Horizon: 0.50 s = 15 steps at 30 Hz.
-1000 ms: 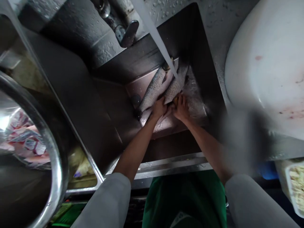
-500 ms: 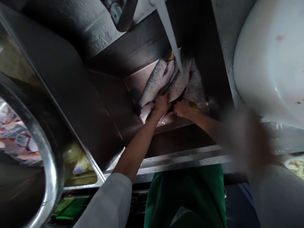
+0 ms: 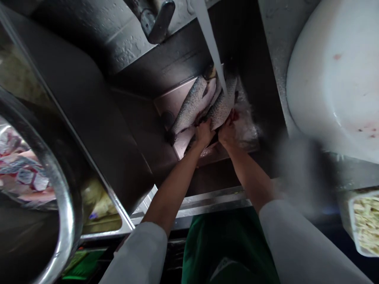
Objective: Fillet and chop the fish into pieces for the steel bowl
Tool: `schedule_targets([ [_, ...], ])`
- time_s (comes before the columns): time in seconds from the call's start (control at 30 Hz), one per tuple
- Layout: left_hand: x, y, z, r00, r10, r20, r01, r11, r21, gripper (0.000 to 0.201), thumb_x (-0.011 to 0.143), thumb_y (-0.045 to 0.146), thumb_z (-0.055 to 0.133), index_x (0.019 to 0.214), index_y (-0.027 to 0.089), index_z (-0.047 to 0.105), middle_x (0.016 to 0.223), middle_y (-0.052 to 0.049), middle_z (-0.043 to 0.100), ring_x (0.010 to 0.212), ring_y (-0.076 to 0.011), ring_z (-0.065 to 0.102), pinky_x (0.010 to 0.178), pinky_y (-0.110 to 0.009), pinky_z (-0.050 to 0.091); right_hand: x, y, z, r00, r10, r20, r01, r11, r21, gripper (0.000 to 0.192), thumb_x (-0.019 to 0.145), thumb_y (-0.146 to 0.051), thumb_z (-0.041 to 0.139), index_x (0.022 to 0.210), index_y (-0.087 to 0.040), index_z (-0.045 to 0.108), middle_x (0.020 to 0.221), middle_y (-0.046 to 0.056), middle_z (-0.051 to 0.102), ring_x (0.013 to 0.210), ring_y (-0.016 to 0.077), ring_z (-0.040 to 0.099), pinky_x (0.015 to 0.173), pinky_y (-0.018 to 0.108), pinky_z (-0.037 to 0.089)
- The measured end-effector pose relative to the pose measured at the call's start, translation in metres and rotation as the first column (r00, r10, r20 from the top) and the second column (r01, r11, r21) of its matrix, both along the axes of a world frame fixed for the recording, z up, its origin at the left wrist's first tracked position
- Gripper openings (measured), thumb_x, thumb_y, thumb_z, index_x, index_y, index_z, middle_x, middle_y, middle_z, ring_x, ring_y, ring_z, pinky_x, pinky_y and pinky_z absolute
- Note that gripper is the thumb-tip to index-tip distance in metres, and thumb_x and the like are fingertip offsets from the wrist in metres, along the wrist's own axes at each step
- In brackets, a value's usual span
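Observation:
Whole speckled silver fish lie in the sink [image 3: 177, 94]. Against the lower end of the right fish [image 3: 220, 110], my left hand [image 3: 205, 133] is closed, its fingers gripping the body edge. My right hand [image 3: 226, 133] is closed too, at that fish's belly side, and red innards [image 3: 233, 115] show by its fingertips. What the right fingers hold is hidden. Another fish [image 3: 191, 103] lies to the left, apart from my right hand. A stream of water [image 3: 211, 39] falls onto the right fish.
A faucet lever [image 3: 160, 23] is at the back. On the right stand a large white tub [image 3: 331, 79] and a container of pale shreds [image 3: 367, 225]. A metal bowl's rim [image 3: 66, 213], with fish pieces [image 3: 29, 173] inside, is at left. The round drain [image 3: 167, 118] shows in the sink.
My right hand has moved slightly up along the fish's belly, and its forearm has swung inward. Red innards now show more by the fingers. My left hand stays on the fish.

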State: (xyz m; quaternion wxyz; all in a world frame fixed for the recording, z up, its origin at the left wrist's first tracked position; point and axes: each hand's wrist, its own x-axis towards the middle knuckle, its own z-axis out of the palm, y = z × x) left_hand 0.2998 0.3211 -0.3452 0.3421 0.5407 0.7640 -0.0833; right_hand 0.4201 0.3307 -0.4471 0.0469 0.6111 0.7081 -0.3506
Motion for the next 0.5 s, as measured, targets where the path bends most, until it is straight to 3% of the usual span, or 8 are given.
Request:
schedule_targets([
  [0.1,0.003,0.000,-0.001,1.000,0.014,-0.005,-0.014,1.000,0.005,0.057,0.094,0.024,0.066,0.149,0.019,0.055,0.133,-0.016,0.071,0.123,-0.0294,0.069,0.105,-0.040,0.054,-0.013,-0.030,0.011,0.982,0.136,0.131,-0.131,0.990,-0.049,0.058,0.103,-0.037,0.044,0.153,-0.011,0.054,0.162,0.028,0.042,0.144,0.0486,0.039,0.106,0.068,0.042],
  [0.23,0.002,0.002,-0.003,1.000,0.014,0.009,-0.014,1.000,0.000,0.053,0.094,0.024,0.066,0.146,0.018,0.058,0.128,-0.017,0.073,0.119,-0.0297,0.071,0.102,-0.039,0.055,-0.017,-0.059,0.024,0.925,0.354,0.135,-0.353,0.935,-0.034,0.055,0.099,-0.024,0.041,0.148,-0.008,0.061,0.157,0.029,0.048,0.139,0.0487,0.042,0.101,0.069,0.044],
  [0.33,0.000,0.002,-0.005,1.000,0.011,0.001,-0.011,1.000,-0.003,0.055,0.092,0.023,0.067,0.146,0.018,0.059,0.127,-0.017,0.073,0.119,-0.0306,0.071,0.101,-0.039,0.055,-0.012,-0.061,0.028,0.817,0.577,0.019,-0.577,0.817,-0.003,0.051,0.096,-0.016,0.041,0.138,-0.010,0.069,0.146,0.025,0.060,0.138,0.0425,0.046,0.107,0.065,0.042],
  [0.4,-0.002,0.002,-0.006,1.000,0.004,-0.005,-0.004,1.000,-0.006,0.056,0.091,0.024,0.068,0.146,0.018,0.059,0.128,-0.017,0.073,0.120,-0.0307,0.071,0.101,-0.038,0.055,-0.008,-0.054,0.027,0.715,0.687,-0.126,-0.692,0.722,0.007,0.047,0.094,-0.015,0.046,0.131,-0.018,0.075,0.136,0.018,0.069,0.138,0.0369,0.048,0.115,0.061,0.039],
  [0.47,-0.004,0.002,-0.006,1.000,0.003,-0.008,-0.003,1.000,-0.007,0.058,0.091,0.024,0.068,0.148,0.019,0.058,0.128,-0.016,0.073,0.121,-0.0301,0.070,0.102,-0.037,0.054,-0.001,-0.042,0.023,0.664,0.711,-0.232,-0.731,0.683,0.003,0.044,0.093,-0.016,0.050,0.125,-0.027,0.078,0.128,0.010,0.074,0.139,0.0334,0.050,0.119,0.059,0.037],
  [0.5,-0.005,0.001,-0.006,1.000,0.005,-0.007,-0.005,1.000,-0.006,0.059,0.091,0.025,0.068,0.149,0.020,0.057,0.129,-0.015,0.073,0.122,-0.0296,0.070,0.103,-0.037,0.054,0.003,-0.035,0.020,0.667,0.701,-0.254,-0.725,0.689,-0.004,0.043,0.093,-0.017,0.051,0.124,-0.031,0.078,0.128,0.008,0.074,0.139,0.0326,0.050,0.120,0.059,0.037],
])
